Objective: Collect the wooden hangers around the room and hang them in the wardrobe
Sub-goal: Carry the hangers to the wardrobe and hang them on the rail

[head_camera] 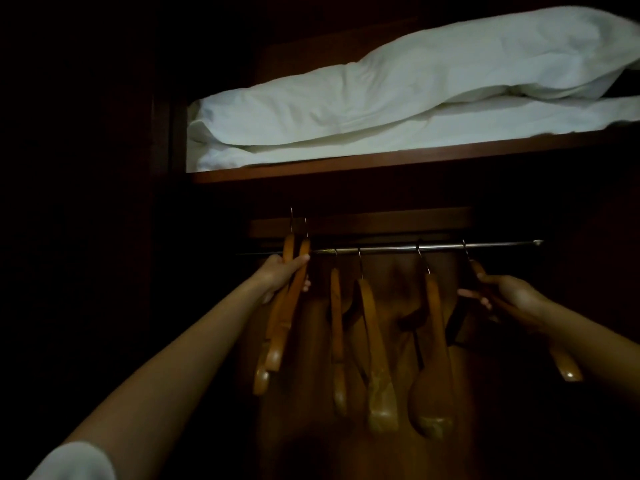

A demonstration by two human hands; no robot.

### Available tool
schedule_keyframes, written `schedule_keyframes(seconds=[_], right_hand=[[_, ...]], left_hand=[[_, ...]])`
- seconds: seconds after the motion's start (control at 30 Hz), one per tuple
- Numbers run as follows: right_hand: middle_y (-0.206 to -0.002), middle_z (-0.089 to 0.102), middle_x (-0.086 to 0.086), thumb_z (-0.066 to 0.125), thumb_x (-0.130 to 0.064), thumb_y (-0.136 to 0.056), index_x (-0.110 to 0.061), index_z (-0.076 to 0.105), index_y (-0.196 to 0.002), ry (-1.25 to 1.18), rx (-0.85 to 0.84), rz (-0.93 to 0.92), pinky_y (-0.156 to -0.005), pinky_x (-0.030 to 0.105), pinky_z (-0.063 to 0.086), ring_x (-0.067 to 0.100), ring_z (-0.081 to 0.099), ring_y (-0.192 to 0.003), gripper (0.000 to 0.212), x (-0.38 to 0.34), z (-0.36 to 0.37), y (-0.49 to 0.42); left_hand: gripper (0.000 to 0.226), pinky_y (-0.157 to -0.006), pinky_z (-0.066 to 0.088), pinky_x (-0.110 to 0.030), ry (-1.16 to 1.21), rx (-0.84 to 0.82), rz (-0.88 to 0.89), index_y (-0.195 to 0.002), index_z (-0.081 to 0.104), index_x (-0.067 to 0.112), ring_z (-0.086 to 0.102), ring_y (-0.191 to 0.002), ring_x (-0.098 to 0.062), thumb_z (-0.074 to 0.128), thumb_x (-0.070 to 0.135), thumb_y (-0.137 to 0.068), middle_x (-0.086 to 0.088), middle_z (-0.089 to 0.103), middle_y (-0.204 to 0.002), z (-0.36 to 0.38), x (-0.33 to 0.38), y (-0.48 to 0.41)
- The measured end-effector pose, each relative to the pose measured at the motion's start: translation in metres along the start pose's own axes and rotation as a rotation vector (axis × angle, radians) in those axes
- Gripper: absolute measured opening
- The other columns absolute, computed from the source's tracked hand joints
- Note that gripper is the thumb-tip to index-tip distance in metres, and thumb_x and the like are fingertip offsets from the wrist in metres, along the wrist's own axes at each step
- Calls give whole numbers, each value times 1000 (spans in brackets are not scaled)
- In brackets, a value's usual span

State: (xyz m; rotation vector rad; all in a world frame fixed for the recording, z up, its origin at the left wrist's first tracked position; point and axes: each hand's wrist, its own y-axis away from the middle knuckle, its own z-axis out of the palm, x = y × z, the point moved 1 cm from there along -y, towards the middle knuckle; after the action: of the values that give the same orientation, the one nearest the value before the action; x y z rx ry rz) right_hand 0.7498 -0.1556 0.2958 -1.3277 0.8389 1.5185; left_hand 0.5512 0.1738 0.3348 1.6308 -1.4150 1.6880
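Wardrobe [398, 452] interior, silver metal rail [381, 250]
Left grip [282, 275] clasps two orange-brown wooden hangers [281, 327]; right grip [512, 296] clasps one hooked hanger [566, 367].

White bedding [398, 98], perhaps a duvet, lies crumpled on the shelf [381, 165].

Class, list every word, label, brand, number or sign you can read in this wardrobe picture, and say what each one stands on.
No text can be read anywhere in the picture.
The wooden hangers, the rail, the white bedding and the shelf show no legible print.
The picture is dark, so any fine marks there cannot be made out.
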Motion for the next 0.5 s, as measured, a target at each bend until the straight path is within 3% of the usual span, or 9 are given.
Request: schedule_keyframes(seconds=[0.13,0.2,0.27,0.43,0.5], right_hand=[[-101,64,11,34,-26,-103,-16,26,-146,-5,-18,7,-29,11,34,7,42,-22,44,6,1,1],[-122,62,14,33,-25,-103,-15,26,-146,7,-23,-7,-28,11,33,7,43,-22,44,9,1,3],[-129,58,15,33,-25,-103,-15,25,-146,0,-31,-12,-28,11,33,7,43,-22,44,11,1,2],[-140,52,13,33,-27,-103,-19,24,-147,20,-45,0,-29,14,33,7,43,-23,46,14,-2,-8],[-135,56,13,33,-27,-103,-19,25,-146,19,-47,-3,-29,13,33,7,42,-23,45,15,-2,-8]], left_hand=[[34,-63,58,-24,8,-18,-29,-100,60,-1,67,-54,-10,54,33,-94,-12,67,-79,5,-5,-10],[35,-67,57,-27,21,-7,-45,-103,60,-1,67,-57,-12,55,33,-93,-13,68,-79,5,-10,-14],[35,-70,57,-28,32,-13,-69,-104,60,-1,67,-60,-14,57,32,-93,-13,69,-79,5,-15,-15],[42,-55,57,-21,54,-31,-116,-114,56,-6,68,-54,-12,57,30,-93,-13,68,-78,7,-22,-18],[45,-56,59,-23,71,-23,-140,-117,54,-7,69,-55,-13,59,30,-92,-13,70,-76,5,-25,-21]])
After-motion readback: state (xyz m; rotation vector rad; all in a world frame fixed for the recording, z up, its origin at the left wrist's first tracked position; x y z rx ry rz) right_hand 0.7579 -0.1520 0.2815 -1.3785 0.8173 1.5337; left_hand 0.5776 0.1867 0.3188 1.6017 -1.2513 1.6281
